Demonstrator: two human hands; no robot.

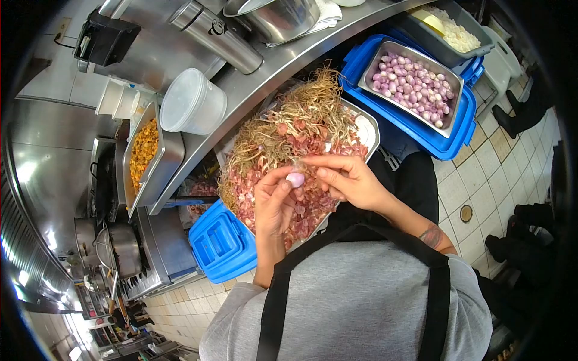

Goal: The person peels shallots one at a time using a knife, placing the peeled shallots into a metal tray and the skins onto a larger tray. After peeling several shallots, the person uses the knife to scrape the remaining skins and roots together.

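Between the thumb and fingers of my left hand (274, 201) is a peeled-looking pale purple shallot (295, 179). My right hand (352, 180) is just to the right of it, index finger stretched toward the shallot's top and thumb bent underneath. A thin brownish scrap shows by that index fingertip; I cannot tell whether the right fingers grip it. Under both hands lies a large tray (371, 129) heaped with reddish shallot skins (310, 225) and stringy dry roots (283, 114).
A metal pan of peeled shallots (412, 87) rests on a blue lid (442, 144) at the right. Another blue lid (223, 240) is at the left. The steel counter (265, 78) holds a white tub (192, 102) and a metal cylinder (220, 36). Other people's dark-clothed legs (530, 108) appear far right.
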